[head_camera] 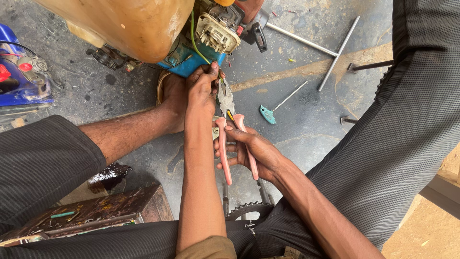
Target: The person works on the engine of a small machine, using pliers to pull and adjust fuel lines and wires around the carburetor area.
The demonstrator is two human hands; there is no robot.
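My right hand (249, 151) grips the pink handles of a pair of pliers (227, 103). The plier jaws point up toward a green wire (194, 36) that runs down from a small engine (218, 31) with a blue base. My left hand (203, 86) pinches that wire right beside the plier jaws. A third arm, in a dark striped sleeve, comes in from the left, and its hand (172, 103) rests under the engine behind my left hand; I take it for another person's.
A tan tank (124, 24) sits over the engine. On the concrete floor lie a long metal T-wrench (335, 45) and a teal-handled key (269, 114). There is a blue machine (19, 72) at far left, a rusty toolbox (96, 211) at lower left, and a toothed sprocket (247, 209) between my knees.
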